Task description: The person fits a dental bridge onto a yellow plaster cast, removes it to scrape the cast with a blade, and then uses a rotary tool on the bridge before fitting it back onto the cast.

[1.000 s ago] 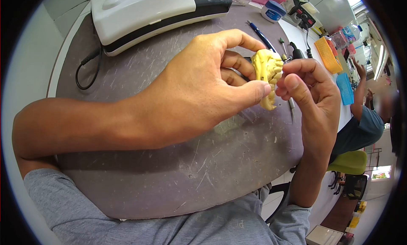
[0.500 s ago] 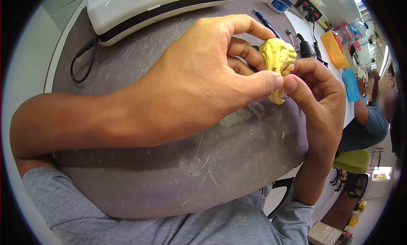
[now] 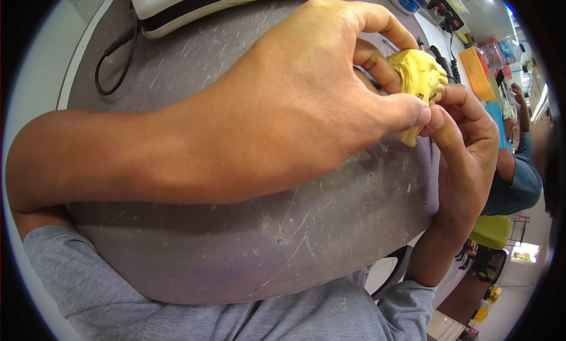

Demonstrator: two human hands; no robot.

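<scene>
A yellow dental cast [image 3: 417,73] with moulded teeth along its right side is held up over the grey table. My left hand [image 3: 330,87] reaches in from the left and grips the cast, its thumb on the near side and its fingers on the far side. At the cast's lower right is my right hand [image 3: 466,129], thumb and index finger pinched against its toothed edge. The right hand's other fingers are curled and partly hidden. Both thumb tips nearly meet on the near side of the cast.
A white and black device [image 3: 194,5] stands at the table's [image 3: 283,241] far edge, with a black cable [image 3: 112,70] at its left. Beyond my right hand are an orange basket [image 3: 476,73], a blue basket [image 3: 494,114], a blue-labelled tub [image 3: 408,0] and a seated person [image 3: 519,182].
Both hands and the cast have shifted to the right in the view. The device sits higher in the frame, and the pen near the cast is now mostly hidden.
</scene>
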